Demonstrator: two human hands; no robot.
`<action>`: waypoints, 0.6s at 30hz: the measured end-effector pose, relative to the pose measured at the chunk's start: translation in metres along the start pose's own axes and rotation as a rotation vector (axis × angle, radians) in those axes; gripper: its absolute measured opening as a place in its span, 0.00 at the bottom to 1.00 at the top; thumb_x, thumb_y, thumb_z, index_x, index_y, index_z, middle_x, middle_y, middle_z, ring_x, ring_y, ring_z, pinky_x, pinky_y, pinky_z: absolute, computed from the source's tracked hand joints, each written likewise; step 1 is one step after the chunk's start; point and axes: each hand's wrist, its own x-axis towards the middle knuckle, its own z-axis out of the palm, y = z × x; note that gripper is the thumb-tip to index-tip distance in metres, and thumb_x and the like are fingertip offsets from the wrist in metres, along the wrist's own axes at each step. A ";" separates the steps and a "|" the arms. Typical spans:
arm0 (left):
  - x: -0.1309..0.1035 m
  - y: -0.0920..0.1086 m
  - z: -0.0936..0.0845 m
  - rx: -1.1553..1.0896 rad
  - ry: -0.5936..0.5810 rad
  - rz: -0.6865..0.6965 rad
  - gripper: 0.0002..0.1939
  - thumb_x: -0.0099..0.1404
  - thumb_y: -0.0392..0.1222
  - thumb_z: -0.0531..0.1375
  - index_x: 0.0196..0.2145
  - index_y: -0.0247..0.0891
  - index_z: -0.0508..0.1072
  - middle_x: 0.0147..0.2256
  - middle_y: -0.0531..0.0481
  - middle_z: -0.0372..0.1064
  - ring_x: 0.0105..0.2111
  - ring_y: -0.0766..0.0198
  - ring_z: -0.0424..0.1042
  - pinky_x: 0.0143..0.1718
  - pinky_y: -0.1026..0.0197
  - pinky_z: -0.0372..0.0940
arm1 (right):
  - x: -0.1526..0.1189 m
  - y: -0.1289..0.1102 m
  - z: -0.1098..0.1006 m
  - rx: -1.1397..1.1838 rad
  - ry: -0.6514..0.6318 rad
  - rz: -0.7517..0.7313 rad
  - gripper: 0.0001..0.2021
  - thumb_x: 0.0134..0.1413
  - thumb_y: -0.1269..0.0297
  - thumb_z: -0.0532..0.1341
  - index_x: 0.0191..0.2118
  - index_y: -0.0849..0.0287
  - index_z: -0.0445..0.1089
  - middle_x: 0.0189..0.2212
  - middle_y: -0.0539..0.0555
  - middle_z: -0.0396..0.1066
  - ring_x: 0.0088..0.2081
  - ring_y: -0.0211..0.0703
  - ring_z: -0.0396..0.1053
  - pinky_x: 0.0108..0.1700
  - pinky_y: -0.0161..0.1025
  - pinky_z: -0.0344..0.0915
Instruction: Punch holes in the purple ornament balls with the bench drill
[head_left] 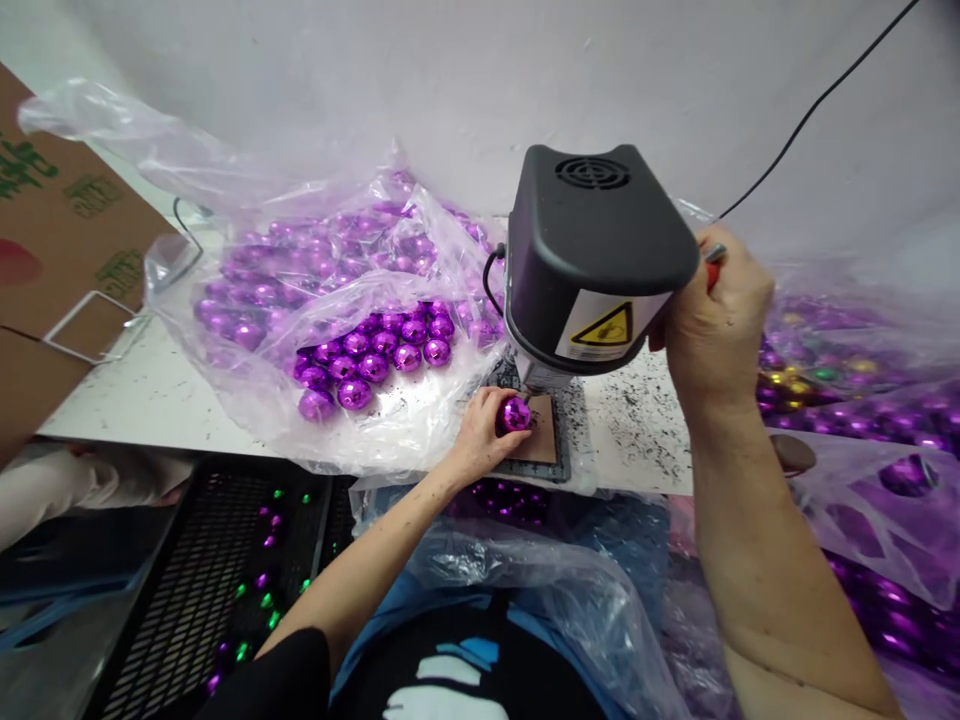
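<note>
Pinched in the fingers of my left hand [480,428] is a shiny purple faceted ball [514,414]. It sits under the head of a black bench drill press [600,250], above a brown board [546,430] on the machine's dark base [564,465]. Whether the drill bit touches the ball I cannot make out. My right hand [716,310] is closed around the feed handle [714,268] at the machine's right side, where a bit of red and a metal end show. Dark shavings [637,420] are scattered right of the base.
A clear plastic bag [330,290] full of purple balls [373,366] spreads left of the machine. More bagged balls [862,400] lie at right. A cardboard box [67,250] stands far left. Below are a black crate [187,560] and a plastic-lined container [525,560]. Another person's leg [67,490] shows at left.
</note>
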 end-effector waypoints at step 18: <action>0.003 0.009 0.019 0.136 0.011 -0.030 0.17 0.61 0.47 0.67 0.44 0.41 0.68 0.42 0.48 0.71 0.46 0.54 0.68 0.61 0.45 0.51 | -0.002 -0.001 -0.001 -0.028 0.024 -0.003 0.25 0.56 0.40 0.58 0.28 0.61 0.58 0.17 0.44 0.53 0.19 0.27 0.56 0.22 0.30 0.54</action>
